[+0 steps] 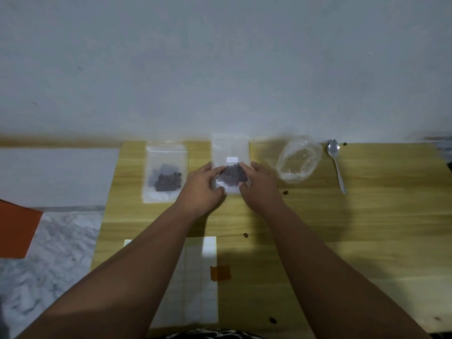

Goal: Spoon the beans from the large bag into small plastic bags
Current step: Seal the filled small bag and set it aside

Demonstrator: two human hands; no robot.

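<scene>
Fingers of your left hand and right hand pinch the middle small bag, maybe to keep its beans in. It lies on the table near the large bag, which looks empty.

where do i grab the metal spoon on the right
Take the silver metal spoon by its slim handle, near the end pointing toward the person, from above with the right hand, now holding the small clear bag of beans. The spoon lies flat on the wooden table, bowl toward the wall, apart from the crumpled plastic bag.
</scene>
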